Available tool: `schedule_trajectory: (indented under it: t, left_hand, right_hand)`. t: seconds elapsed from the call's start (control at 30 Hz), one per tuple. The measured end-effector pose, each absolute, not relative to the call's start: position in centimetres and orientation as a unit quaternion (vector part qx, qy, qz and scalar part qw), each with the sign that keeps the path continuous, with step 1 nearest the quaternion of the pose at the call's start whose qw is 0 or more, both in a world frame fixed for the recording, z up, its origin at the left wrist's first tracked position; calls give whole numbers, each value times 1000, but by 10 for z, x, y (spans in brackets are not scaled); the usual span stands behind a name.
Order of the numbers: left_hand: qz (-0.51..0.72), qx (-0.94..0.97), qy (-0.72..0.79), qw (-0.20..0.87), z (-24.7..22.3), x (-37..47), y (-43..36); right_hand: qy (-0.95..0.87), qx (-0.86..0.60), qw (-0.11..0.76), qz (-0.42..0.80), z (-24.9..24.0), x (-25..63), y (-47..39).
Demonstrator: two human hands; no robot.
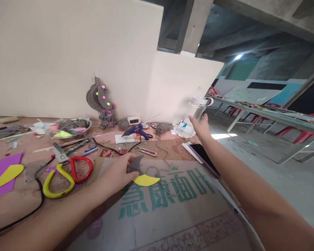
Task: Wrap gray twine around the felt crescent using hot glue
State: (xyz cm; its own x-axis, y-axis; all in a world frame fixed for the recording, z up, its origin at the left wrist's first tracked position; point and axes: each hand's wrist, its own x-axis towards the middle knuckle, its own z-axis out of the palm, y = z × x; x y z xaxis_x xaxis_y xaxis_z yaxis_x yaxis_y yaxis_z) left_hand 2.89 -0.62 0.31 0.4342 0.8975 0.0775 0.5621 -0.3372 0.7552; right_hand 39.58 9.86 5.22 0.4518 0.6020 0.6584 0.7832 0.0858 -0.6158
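My left hand (122, 168) is closed on a grey crescent-shaped piece (136, 164), thumb and fingers at its left edge. A yellow crescent (147, 180) lies against its lower side; I cannot tell whether the two are joined. Thin grey cord (170, 191) loops on the sheet just right of them. At the back right, my right hand (201, 127) is around the middle of a clear water bottle (184, 128) with a white lid, thumb on the near side. Some of its fingers are hidden behind the bottle.
Scissors (61, 157) with red and yellow handles lie left. A blue glue gun (138, 131), pink cutter (148, 151) and cord bundle (163, 129) lie behind. A phone (202, 157) rests near the right edge. A grey decorated ornament (102, 97) stands by the white board (68, 59).
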Motion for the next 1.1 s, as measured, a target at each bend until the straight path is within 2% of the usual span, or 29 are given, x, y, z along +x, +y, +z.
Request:
schedule_trajectory:
  t: [0.13, 0.2, 0.27, 0.33, 0.4, 0.63, 0.77, 0.87, 1.0, 1.1]
  left_hand:
    - [339, 695, 443, 454, 5, 22, -7]
    - [331, 673, 437, 496, 7, 17, -8]
    - [335, 659, 434, 515, 7, 14, -9]
    - [360, 658, 429, 503, 7, 12, -10]
    - [384, 663, 425, 482, 6, 11, -11]
    - [410, 683, 446, 408, 5, 7, -20]
    - [369, 700, 444, 422, 4, 9, -22]
    - [347, 711, 436, 429, 3, 12, -22]
    - [328, 738, 438, 395, 3, 13, -20]
    - [325, 757, 432, 367, 4, 13, -19]
  right_hand:
    - [-585, -595, 545, -85, 52, 340, 42]
    - [-667, -548, 504, -36, 50, 303, 11]
    - [-775, -485, 392, 102, 47, 267, -14]
    - [-805, -454, 336, 182, 41, 237, -28]
    - [-800, -453, 317, 232, 32, 218, -31]
    - [-703, -468, 334, 420, 5, 213, -24]
    - [-665, -489, 374, 422, 3, 217, -25]
    - [-685, -502, 371, 376, 4, 218, -25]
    - [-736, -497, 350, 298, 6, 217, -27]
    - [-734, -483, 359, 316, 8, 216, -28]
